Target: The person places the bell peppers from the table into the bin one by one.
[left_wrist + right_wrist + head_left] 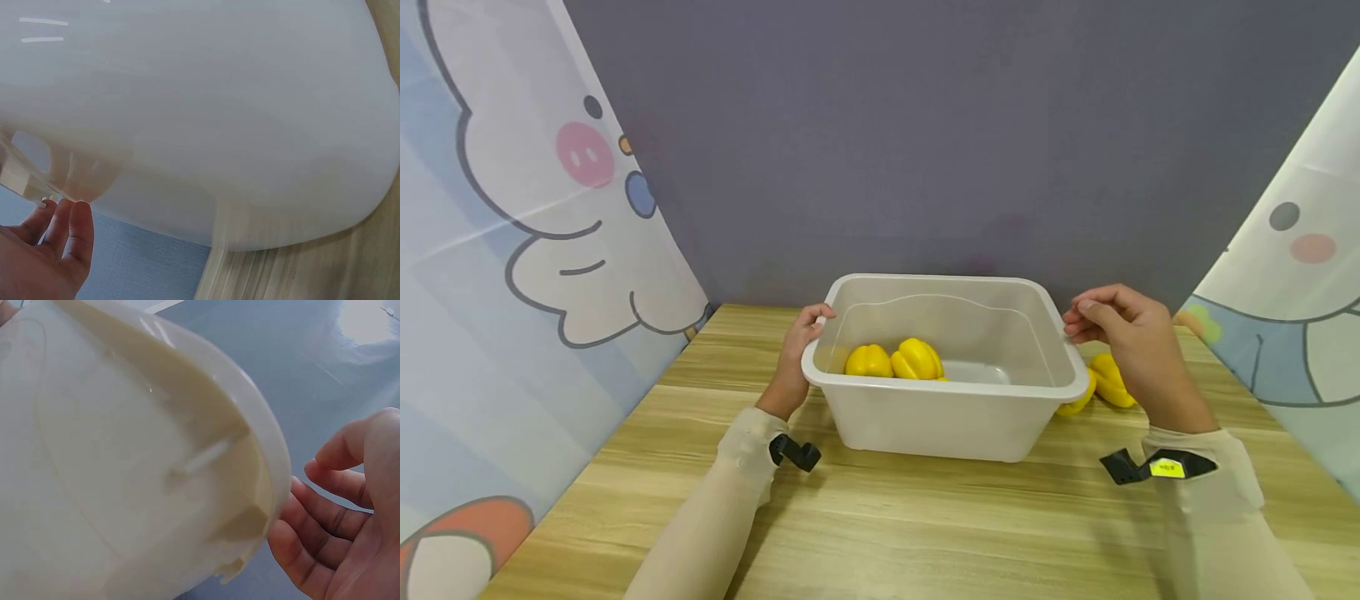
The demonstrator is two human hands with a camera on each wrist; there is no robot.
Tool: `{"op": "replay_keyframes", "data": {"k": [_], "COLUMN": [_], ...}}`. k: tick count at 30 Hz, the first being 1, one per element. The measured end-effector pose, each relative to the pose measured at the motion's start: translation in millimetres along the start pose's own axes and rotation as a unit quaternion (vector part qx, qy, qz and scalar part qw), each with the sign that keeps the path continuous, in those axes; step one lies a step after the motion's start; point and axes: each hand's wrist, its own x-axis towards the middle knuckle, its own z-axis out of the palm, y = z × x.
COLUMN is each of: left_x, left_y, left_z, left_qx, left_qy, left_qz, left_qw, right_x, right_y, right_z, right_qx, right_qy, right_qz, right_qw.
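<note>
- I see the left hand [796, 354] grasping the white bin [928, 421].
- The right hand [1138, 350], loosely curled, holds nothing at the right rim [1078, 371].
- Two yellow peppers [916, 360] show inside.

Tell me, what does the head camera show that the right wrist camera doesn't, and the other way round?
Only the head view shows the yellow peppers inside the tub, more peppers beside it, the wooden table and the person's sleeves.

Only the right wrist view shows the palm side of the right hand up close, and what looks like the shaded underside of the tub's rim.

Both show the tub, the right hand at its rim and the grey backdrop.
</note>
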Motion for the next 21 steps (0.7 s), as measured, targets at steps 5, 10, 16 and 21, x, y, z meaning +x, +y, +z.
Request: {"op": "replay_keyframes", "data": {"k": [5, 10, 16, 21], "left_x": [0.1, 0.0, -0.3, -0.6], "left_y": [0.9, 1.2, 1.4, 0.9], "left_z": [-0.2, -0.1, -0.1, 0.5], "left_qx": [-0.007, -0.01, -0.007, -0.01], "left_qy": [0.003, 0.005, 0.004, 0.003], "left_qz": [-0.001, -0.003, -0.003, -0.001], "left_qw": [1.0, 0.9999, 1.0, 1.0], "right_x": [0.2, 0.8, 1.6, 1.5], "right_y": [1.3, 5.3, 11.3, 13.4], "right_z": [-5.0, -11.2, -18.4, -22.2], "right_qx": [-0.03, -0.055, -0.059, -0.044], "right_qy": [0.009, 0.012, 0.024, 0.023], "right_qz": [0.017, 0.03, 0.05, 0.057], "right_qw": [0.999, 0.998, 0.997, 0.997]}}
